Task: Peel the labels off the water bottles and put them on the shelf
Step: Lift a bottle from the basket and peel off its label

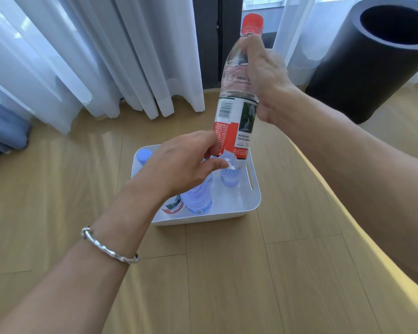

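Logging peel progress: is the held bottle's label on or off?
On: label wraps the bottle; left hand pinches at its lower edge, right hand grips above.

Label (234, 126) print unreadable, tub bottles (198, 198) partly behind left hand (179, 165)

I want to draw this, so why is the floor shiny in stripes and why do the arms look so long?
Head view: daylight through the white curtains glares off the wooden floor in pale streaks; same view, the wide-angle lens stretches the left forearm and right forearm toward the edges and tilts the black cylinder; the bottle looks sharp.
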Tool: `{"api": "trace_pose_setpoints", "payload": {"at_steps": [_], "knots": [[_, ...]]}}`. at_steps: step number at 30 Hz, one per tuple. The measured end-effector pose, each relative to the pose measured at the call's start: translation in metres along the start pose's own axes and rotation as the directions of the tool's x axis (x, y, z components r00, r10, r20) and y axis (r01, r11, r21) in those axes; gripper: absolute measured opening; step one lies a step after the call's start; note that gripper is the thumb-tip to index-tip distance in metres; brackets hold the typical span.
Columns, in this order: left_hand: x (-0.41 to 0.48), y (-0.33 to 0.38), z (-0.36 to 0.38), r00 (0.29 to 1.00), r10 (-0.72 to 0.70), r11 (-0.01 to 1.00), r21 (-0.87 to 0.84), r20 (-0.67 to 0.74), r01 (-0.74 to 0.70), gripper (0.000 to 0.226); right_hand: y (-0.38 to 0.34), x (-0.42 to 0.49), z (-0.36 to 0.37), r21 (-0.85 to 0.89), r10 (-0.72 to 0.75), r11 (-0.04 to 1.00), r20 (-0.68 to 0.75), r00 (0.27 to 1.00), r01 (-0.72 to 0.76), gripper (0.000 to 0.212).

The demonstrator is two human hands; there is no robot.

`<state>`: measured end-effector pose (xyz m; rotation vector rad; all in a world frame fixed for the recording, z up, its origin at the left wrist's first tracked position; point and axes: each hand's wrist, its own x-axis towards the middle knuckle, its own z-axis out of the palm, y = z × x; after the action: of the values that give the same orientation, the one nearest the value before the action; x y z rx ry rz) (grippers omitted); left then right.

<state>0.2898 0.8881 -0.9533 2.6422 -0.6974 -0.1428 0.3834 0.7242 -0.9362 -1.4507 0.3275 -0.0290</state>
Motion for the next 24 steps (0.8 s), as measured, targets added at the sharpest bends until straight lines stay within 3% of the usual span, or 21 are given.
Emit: {"api": "trace_pose_setpoints", "payload": {"at_steps": [4,11,15,18,21,24], "knots": [[-0.001,0.005,0.002,1.0,0.004,1.0,0.011,-0.023,-0.003,0.019,0.0,0.0,0.0,-0.023,-0.03,0.999,-0.007,1.0,0.03,0.046],[-0.005,0.008,0.008,0.987,0.072,0.995,0.079,-0.146,-0.061,0.015,0.0,-0.005,0.002,-0.048,-0.028,0.998,-0.007,1.0,0.027,0.046],[-0.008,0.006,0.01,0.959,-0.099,0.988,-0.144,-0.266,0.062,0.025,-0.004,-0.009,0.005,0.055,0.006,0.998,0.012,1.0,-0.007,0.044],[-0.007,0.003,0.008,0.906,-0.264,0.928,-0.343,-0.33,0.145,0.021,-0.007,-0.016,0.009,0.083,-0.016,0.996,0.059,0.998,0.011,0.032],[-0.007,0.005,0.005,0.841,-0.452,0.778,-0.591,-0.296,0.21,0.025,-0.008,-0.023,0.013,0.079,-0.052,0.996,0.098,0.994,0.044,0.018],[-0.007,0.003,0.004,0.844,-0.497,0.692,-0.68,-0.204,0.243,0.024,-0.009,-0.022,0.014,0.057,-0.071,0.996,0.095,0.993,0.066,0.018]]}}
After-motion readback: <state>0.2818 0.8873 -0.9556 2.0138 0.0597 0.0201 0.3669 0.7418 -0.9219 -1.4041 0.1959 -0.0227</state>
